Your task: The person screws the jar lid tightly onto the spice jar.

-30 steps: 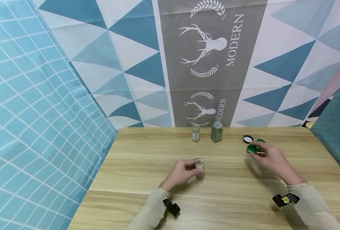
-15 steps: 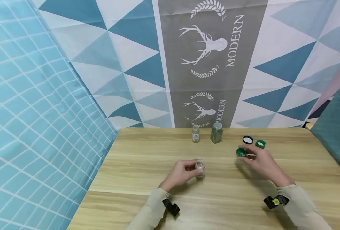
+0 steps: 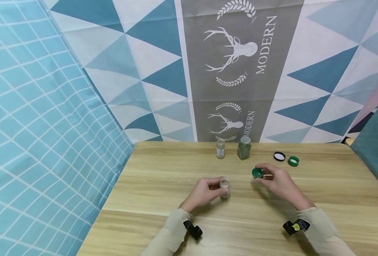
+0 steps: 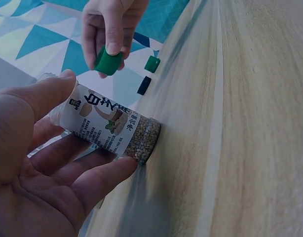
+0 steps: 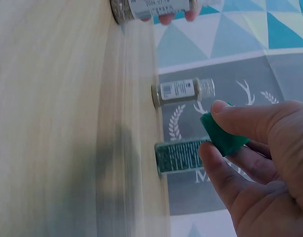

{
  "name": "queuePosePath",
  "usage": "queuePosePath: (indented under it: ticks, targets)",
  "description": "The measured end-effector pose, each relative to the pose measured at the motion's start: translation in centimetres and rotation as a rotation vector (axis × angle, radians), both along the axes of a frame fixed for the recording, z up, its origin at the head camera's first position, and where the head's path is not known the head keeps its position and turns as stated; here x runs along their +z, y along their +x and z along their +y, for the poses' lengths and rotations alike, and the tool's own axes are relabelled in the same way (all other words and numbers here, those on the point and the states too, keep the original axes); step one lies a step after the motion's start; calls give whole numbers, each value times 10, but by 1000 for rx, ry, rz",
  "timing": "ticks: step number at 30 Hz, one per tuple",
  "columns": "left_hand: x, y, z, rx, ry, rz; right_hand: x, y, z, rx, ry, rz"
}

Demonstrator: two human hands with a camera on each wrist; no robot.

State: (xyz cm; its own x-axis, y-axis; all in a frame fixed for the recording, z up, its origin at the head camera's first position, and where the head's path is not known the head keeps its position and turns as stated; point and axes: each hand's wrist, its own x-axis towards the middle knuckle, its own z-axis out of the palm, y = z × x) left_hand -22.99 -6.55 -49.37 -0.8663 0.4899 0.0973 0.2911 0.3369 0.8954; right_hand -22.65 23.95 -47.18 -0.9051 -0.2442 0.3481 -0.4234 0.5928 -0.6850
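My left hand [image 3: 205, 192] grips a small clear seasoning jar [image 4: 109, 116], which stands uncapped on the wooden table. Pale seeds show at its bottom, below a white printed label. To the right, my right hand [image 3: 280, 182] pinches a green bottle cap [image 3: 257, 173] between thumb and fingers, hollow side showing, above the table and apart from the jar. In the right wrist view the cap [image 5: 224, 134] hides part of the thumb side of the fingers behind it.
At the table's back edge stand a small labelled glass bottle [image 3: 220, 148] and a square jar of green flakes [image 3: 244, 148], both without caps. Farther right lie a black lid [image 3: 279, 156] and another green cap [image 3: 293, 161]. A patterned cloth [image 3: 157, 71] hangs behind the table.
My right hand has moved left with the green cap, away from the black lid and the other green cap and nearer the jar. The left hand keeps its hold on the jar.
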Motion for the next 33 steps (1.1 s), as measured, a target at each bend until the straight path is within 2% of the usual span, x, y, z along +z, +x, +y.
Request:
queuePosePath:
  ticks: [8,17,27,33]
  targets:
    - [0,2,2,7,4,-10,2,0,-9,41,-5,-23]
    - [1,0,1,0,-15,6,4,-2,-15,47,13,8]
    - [-1,0,1,9,-18,-9,8,-2,-24,50,7,-9]
    - [0,-1,2,1,-15,5,9,-2,-27,62,-2,0]
